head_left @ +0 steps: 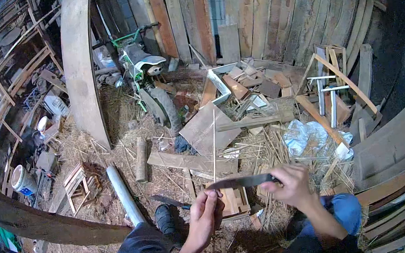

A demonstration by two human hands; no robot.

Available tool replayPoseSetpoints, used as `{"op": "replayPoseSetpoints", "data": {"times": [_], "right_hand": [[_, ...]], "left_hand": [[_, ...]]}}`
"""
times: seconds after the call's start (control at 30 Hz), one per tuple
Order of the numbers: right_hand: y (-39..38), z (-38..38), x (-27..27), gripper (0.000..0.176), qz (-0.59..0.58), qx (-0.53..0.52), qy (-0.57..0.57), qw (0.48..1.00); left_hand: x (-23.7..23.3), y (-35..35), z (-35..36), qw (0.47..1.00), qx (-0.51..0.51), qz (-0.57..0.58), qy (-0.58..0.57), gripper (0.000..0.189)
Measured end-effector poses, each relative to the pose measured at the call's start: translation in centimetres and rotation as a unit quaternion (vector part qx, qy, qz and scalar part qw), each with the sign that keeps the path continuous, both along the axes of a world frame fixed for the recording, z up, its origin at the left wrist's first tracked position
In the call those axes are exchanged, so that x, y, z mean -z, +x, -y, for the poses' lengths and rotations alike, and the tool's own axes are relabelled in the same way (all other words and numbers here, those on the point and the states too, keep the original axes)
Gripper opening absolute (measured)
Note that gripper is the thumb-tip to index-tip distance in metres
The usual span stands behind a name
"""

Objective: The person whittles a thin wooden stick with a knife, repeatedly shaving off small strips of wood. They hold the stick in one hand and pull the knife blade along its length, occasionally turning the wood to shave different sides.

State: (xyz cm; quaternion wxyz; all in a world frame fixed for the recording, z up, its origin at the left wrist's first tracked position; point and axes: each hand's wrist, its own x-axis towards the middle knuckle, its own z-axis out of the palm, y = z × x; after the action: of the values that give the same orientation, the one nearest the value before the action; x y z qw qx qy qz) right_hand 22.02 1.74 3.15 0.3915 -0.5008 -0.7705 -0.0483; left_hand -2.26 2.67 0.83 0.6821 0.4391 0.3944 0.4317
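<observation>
Seated on a straw-strewn dirt floor [86,143] inside a shed with a plank wall [269,8]. Gripping a thin stick [213,140] upright in the left hand [205,215], with fingers closed tight around its lower end. Clasping a knife [239,182] in the fully closed right hand [293,184], blade level, touching the stick just above the left hand. Surrounded by scrap boards [192,161], a white pipe [124,193], a motorbike [144,62].
</observation>
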Motion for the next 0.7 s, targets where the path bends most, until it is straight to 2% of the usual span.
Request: {"op": "replayPoseSetpoints", "data": {"times": [0.13, 0.23, 0.27, 0.37, 0.43, 0.5, 0.57, 0.7], "right_hand": [[-2.3, 0.0, -0.2, 0.036, 0.045, -0.046, -0.002, 0.998], [-3.1, -0.3, 0.1, 0.036, 0.034, -0.046, -0.001, 0.998], [-3.4, -0.5, 0.2, 0.036, 0.023, -0.052, 0.007, 0.998], [-3.8, -0.5, 0.8, 0.036, 0.020, -0.067, -0.010, 0.998], [-4.1, -0.5, 0.8, 0.036, 0.003, -0.075, -0.015, 0.997], [-4.1, -0.3, 0.6, 0.035, -0.014, -0.084, -0.019, 0.996], [-3.9, -0.1, 0.1, 0.034, -0.043, -0.097, -0.060, 0.993], [-3.7, -0.1, -0.5, 0.034, -0.061, -0.101, -0.043, 0.992]], "left_hand": [[-0.6, 0.9, 0.3, 0.998, -0.021, 0.020, -0.057, 0.023], [-0.2, 1.5, 0.5, 0.999, 0.012, -0.029, -0.024, 0.020], [-0.4, 2.0, 0.8, 0.999, 0.001, -0.023, 0.027, 0.019], [-0.9, 2.6, 1.2, 1.000, 0.013, -0.011, -0.020, 0.017], [-0.6, 2.5, 1.0, 1.000, 0.026, -0.011, 0.013, 0.015], [-0.4, 2.6, 0.9, 0.989, 0.024, -0.046, 0.138, 0.011], [-0.3, 2.5, 1.3, 0.988, 0.040, -0.058, 0.134, 0.010], [-1.3, 2.2, 1.9, 0.990, 0.066, -0.084, 0.097, 0.010]]}}
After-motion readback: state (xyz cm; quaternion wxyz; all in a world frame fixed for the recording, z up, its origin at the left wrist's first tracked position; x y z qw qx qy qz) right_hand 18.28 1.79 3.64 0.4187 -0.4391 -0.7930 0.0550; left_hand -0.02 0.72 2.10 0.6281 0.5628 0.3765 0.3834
